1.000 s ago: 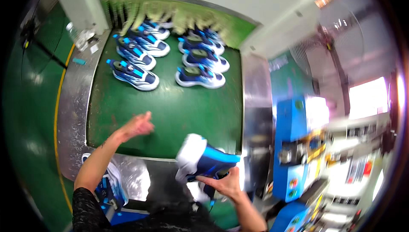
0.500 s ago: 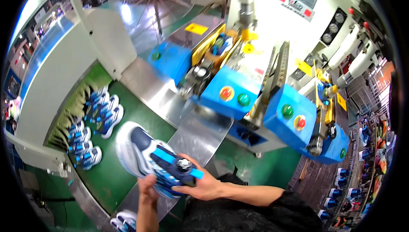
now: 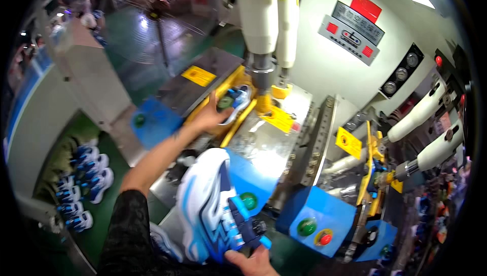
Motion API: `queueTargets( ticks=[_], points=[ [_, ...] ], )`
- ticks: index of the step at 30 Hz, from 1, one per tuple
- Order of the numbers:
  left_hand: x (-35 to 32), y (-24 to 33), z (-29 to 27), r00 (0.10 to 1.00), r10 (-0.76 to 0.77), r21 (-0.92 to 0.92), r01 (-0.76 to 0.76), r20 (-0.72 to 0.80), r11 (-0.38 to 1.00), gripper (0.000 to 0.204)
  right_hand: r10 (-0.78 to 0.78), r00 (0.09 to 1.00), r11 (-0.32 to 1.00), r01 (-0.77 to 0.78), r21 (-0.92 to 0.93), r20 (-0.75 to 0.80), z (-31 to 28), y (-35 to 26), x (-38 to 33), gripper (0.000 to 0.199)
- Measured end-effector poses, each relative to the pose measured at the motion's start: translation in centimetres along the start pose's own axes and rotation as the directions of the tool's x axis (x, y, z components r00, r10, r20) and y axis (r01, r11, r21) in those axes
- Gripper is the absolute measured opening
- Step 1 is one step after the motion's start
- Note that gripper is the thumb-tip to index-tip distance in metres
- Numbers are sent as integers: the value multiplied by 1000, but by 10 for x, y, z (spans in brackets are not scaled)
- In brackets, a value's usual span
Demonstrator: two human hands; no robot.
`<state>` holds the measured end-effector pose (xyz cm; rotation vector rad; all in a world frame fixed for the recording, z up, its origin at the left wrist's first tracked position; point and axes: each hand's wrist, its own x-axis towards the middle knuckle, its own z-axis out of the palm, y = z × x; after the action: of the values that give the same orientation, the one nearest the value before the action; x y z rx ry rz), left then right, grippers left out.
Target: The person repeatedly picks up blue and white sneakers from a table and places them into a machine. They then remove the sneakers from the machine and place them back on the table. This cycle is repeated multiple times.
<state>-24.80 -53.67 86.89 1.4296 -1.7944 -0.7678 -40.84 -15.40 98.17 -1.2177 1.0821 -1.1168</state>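
My right hand (image 3: 253, 264) grips a white and blue sneaker (image 3: 207, 200) near its heel, with the toe pointing up and the sole turned left. Blue straps and a dark round piece show at its opening, close to my thumb. Farther off, my left hand (image 3: 209, 113) reaches into the left bay of a pressing machine. Its thumb and fingers are round the near end of a second blue and white sneaker (image 3: 240, 100), which sits between yellow side plates. A pale press cylinder (image 3: 262, 43) with a yellow foot stands right beside that sneaker.
Blue control boxes with green buttons (image 3: 307, 227) and a red button (image 3: 325, 238) front the machine. Another press bay (image 3: 375, 169) is at the right. Several sneakers (image 3: 96, 174) stand at a brush-edged opening on the left. Behind is a floor fan (image 3: 158, 10).
My left hand has left the held sneaker and moved up to the one in the machine. My right hand keeps its sneaker, now lower and more upright. The view has shifted toward the machine.
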Motion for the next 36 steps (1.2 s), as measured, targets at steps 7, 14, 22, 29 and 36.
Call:
queueTargets(
  ticks=[7, 14, 22, 29, 36],
  points=[
    [85, -12, 33, 944, -4, 146, -46, 329, 988, 60, 488, 808, 867, -493, 76, -331, -16, 18, 30, 65],
    [5, -26, -98, 947, -197, -767, 322, 255, 556, 66, 418, 810, 903, -319, 288, -412, 10, 10, 153, 48],
    [-285, -210, -178, 826, -533, -905, 71, -183, 420, 69, 245, 811, 927, -357, -117, -532, -79, 91, 428, 50],
    [-437, -185, -146, 665, -603, -645, 232, -441, 728, 63, -285, 759, 667, -280, -690, -585, -12, 154, 455, 70],
    [-365, -137, -138, 711, -677, -946, 55, -187, 319, 59, -4, 877, 561, -396, -727, -481, -53, 113, 433, 77]
  ],
)
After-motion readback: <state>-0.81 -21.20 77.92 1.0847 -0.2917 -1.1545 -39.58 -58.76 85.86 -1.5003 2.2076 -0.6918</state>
